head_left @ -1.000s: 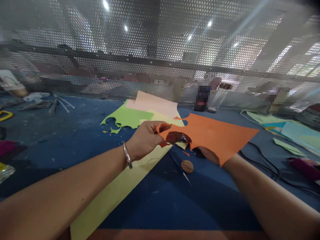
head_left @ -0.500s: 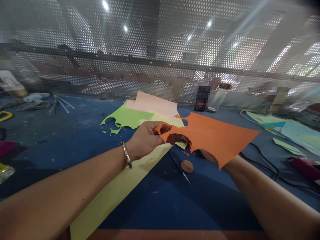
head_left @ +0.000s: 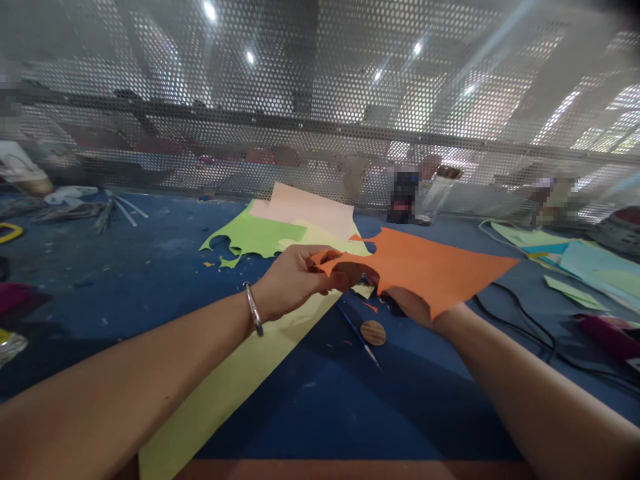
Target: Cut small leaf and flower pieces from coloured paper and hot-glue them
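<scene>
Saw a scuffed blue table (head_left: pixel 310 417) carrying a long pale yellow sheet (head_left: pixel 240 377), laid aslant to the near edge, and farther back a bright green sheet (head_left: pixel 263 232) with curved cutouts, small paper bits scattered near it. Found a blue-handled paintbrush (head_left: pixel 369 353) to the right of the yellow sheet, with a round wooden disc (head_left: pixel 373 333) just beside it and an orange scrap (head_left: pixel 371 307) close by. Noticed black cable (head_left: pixel 537 335) winding across the right side, near a pale green slip (head_left: pixel 574 293), and thin pale strips (head_left: pixel 128 208) at the back left.
</scene>
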{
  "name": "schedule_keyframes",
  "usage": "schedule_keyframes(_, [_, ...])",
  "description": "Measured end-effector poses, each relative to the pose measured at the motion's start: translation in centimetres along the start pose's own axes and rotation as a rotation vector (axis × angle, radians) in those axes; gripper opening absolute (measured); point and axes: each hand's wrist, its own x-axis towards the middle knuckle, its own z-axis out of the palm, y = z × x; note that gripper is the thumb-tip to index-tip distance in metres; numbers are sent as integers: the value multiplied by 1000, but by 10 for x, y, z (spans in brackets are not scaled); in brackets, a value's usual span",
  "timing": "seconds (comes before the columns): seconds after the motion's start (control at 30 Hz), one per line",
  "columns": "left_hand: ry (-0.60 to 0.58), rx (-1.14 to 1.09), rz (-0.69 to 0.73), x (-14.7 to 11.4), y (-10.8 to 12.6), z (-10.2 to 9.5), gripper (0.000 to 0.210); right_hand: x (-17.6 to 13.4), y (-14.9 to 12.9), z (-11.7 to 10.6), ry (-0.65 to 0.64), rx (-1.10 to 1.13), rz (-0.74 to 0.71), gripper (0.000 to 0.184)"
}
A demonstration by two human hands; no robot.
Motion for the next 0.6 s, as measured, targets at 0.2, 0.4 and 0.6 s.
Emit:
schedule_keyframes(0.2, [-72,84,-15,1,-3,-3,12,-2,-16,-8,-85,-28,-4,45])
schedule_keyframes(0.4, [-87,87,-16,1,-8,-6,21,1,3,-4,30,167,19,30])
schedule_keyframes(0.6, [-71,96,-20,2,-6,-6,20,1,-4,2,66,351,142,39])
